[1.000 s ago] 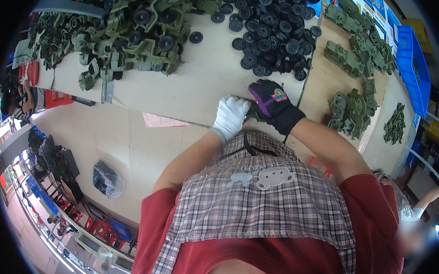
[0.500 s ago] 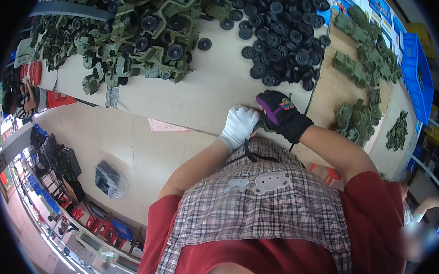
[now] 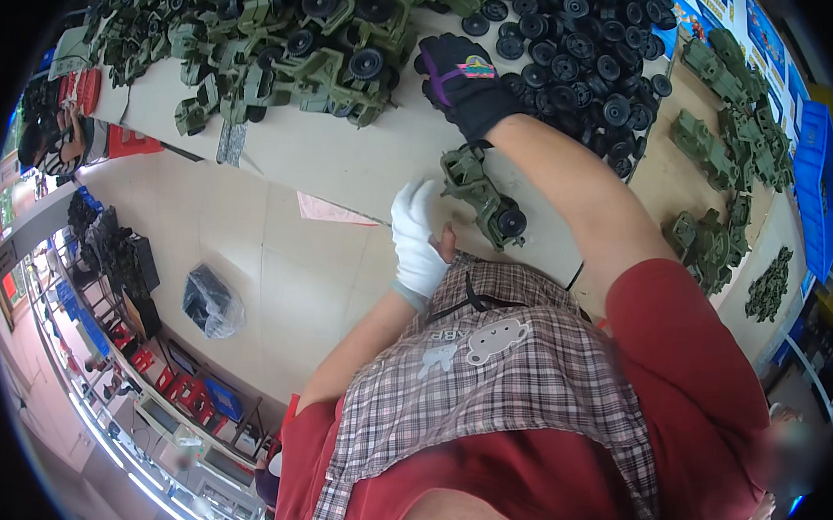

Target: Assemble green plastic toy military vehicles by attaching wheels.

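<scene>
A green toy jeep [image 3: 477,190] lies on the table close to my apron, a black wheel showing at its near end. Just left of it is my left hand [image 3: 419,243] in a white glove, open and apart from the jeep, its fingers extended and the thumb bare. My right hand [image 3: 465,83], in a black and purple glove, reaches over the table at the left edge of a heap of black toy wheels [image 3: 575,62]. Its fingertips point down and away, so their grip is hidden. A pile of green toy jeeps [image 3: 320,69] is left of that hand.
More green vehicle bodies [image 3: 704,145] lie on the right-hand surface, beside a blue bin [image 3: 815,191]. Small green parts [image 3: 769,286] sit nearer. The table edge [image 3: 274,181] runs along the left, with a pink sheet [image 3: 335,208] below it. Another person [image 3: 54,146] sits far left.
My hands have parted from around a green piece near my apron. The left has opened, the right has moved away to the wheel heap, and a jeep now shows on the table between them.
</scene>
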Demonstrator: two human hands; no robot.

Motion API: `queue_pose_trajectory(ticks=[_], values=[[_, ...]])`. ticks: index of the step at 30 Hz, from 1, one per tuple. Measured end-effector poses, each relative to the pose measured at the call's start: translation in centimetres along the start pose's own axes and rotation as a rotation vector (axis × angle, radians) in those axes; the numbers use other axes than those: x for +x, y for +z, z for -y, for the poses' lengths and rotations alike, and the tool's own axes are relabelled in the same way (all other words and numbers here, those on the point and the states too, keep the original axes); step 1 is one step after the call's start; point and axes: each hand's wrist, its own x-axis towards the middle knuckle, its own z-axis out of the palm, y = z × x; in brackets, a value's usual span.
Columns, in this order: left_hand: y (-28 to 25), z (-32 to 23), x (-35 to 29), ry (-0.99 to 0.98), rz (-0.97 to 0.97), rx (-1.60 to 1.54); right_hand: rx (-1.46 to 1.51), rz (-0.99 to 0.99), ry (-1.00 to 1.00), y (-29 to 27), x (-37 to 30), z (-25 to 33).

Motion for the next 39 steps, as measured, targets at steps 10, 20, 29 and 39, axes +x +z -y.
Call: queue_pose_trajectory(ticks=[10,20,29,39], values=[[7.1,-1.5,-2.2,-0.654,0.292,-0.722,0.711,-0.16,0.545,2.8,-25.0,1.1],[9.1,0.8,-3.3,-0.135,0.508,-0.217,0.312,-0.385,0.212,-3.5,-28.3,-3.2],[8.6,0.5,-3.0,-0.151,0.586,-0.25,0.047,0.006,-0.226,-6.8,-23.7,-4.3],[8.5,0.9,-2.3,-0.118,0.578,-0.258,0.006,0.068,-0.219,-7.1,-22.4,-3.8]])
